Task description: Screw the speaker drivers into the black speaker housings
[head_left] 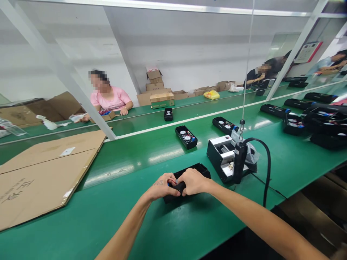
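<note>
A black speaker housing (202, 171) lies on the green bench in front of me, mostly covered by my hands. My left hand (161, 187) is closed at the housing's left end, thumb and fingers pinching a small black part (179, 186). From the other side my right hand (194, 181) grips the same part, its fingers bent over it. Red wire shows by the left fingertips, with a bit of blue beside it. The inside of the housing is largely hidden by the hands.
A screw feeder (217, 159) stands to the right, with an electric screwdriver (240, 162) hanging on a cable. Open speaker housings (186, 137) sit on the belt; several more pile up at right. Flattened cardboard (51, 169) covers the left. A person (111, 95) sits across.
</note>
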The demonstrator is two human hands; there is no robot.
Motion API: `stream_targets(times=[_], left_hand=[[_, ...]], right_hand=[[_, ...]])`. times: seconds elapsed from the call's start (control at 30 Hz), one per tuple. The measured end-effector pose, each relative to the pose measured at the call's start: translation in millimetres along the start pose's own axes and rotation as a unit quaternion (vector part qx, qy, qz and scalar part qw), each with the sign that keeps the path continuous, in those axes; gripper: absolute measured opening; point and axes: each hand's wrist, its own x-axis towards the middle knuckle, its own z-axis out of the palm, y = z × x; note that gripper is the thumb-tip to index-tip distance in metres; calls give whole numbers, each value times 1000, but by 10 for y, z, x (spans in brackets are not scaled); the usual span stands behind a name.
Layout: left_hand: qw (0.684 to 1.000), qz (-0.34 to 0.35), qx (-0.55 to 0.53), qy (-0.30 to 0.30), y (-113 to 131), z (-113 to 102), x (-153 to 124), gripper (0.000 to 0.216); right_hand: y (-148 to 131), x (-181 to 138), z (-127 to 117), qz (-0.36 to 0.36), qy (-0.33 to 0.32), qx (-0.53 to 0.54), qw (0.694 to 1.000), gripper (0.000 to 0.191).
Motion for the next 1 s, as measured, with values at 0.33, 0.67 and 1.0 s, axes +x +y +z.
stream_targets(times=[0.33, 0.67, 1.0], left_hand=[[999, -35, 1, -21, 25, -172, 100, 44], [993, 32, 110, 15, -19, 46, -69, 30], [811, 354, 380, 269, -532, 756, -453, 19]], right_hand=[[224, -698, -54, 6, 544, 182, 819, 16], [964, -1394, 91, 295, 561, 287, 718, 49], [911, -1515, 100, 152, 551, 454, 683, 37]])
